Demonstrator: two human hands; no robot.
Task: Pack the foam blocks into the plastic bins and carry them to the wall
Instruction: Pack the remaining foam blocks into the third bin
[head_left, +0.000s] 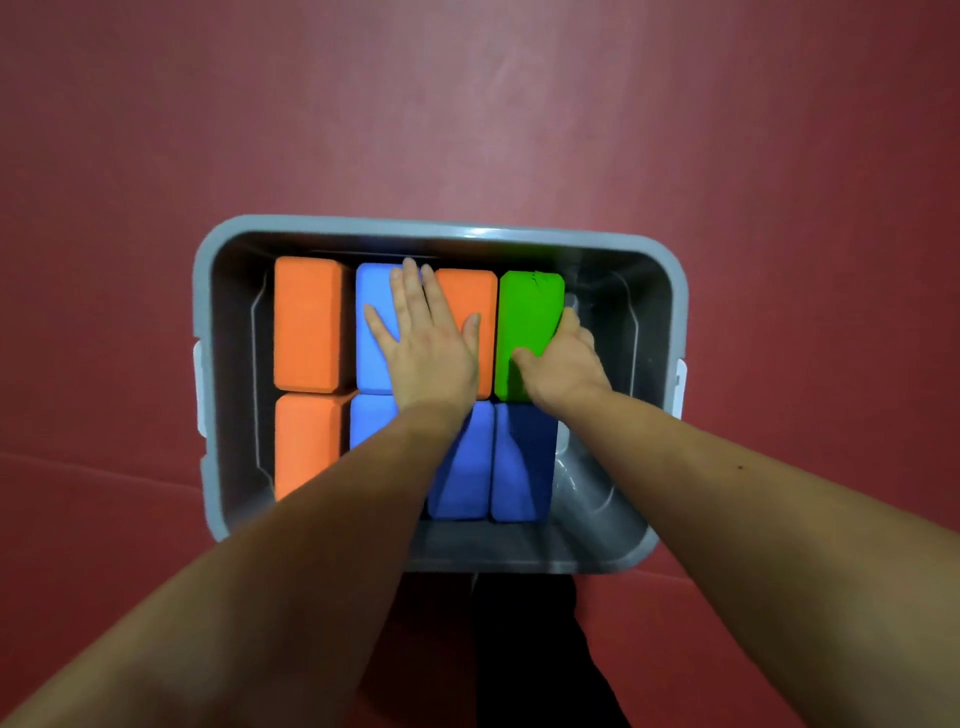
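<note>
Packing is judged to be the step in hand, and nearly done. The green block (530, 322) is being seated in the far row of the grey bin (441, 228), toward its right wall. It is gripped by the right hand (563, 364), thumb on the top face, fingers curled down its outer side. The left hand (426, 343) is laid flat, fingers spread, across the light blue block (373, 291) and the orange block (470, 291) in the same far row. The other blocks (306, 441) are packed along the bin's near row and left side. Next, the green block is probably to be pressed level and released, before the bin is lifted off the red floor (467, 104).
</note>
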